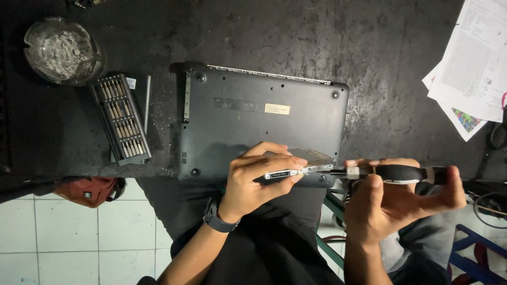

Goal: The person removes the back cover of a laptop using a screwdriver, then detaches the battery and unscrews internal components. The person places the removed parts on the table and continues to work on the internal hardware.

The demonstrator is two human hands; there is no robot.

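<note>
A dark laptop [248,121] lies upside down on the black worktable, its bottom cover facing up. My left hand [259,177], with a dark watch on the wrist, grips a thin flat drive unit [311,158] just off the laptop's near edge. My right hand [393,203] holds a screwdriver [393,173] with a black and silver handle. The screwdriver lies level, its tip touching the small metal bracket at the drive's end, between the two hands.
An open case of screwdriver bits [120,119] lies left of the laptop, with a thin metal rod [147,103] beside it. A glass ashtray [63,50] stands at the far left. Printed papers [472,63] lie at the right. White floor tiles [63,237] show below the table edge.
</note>
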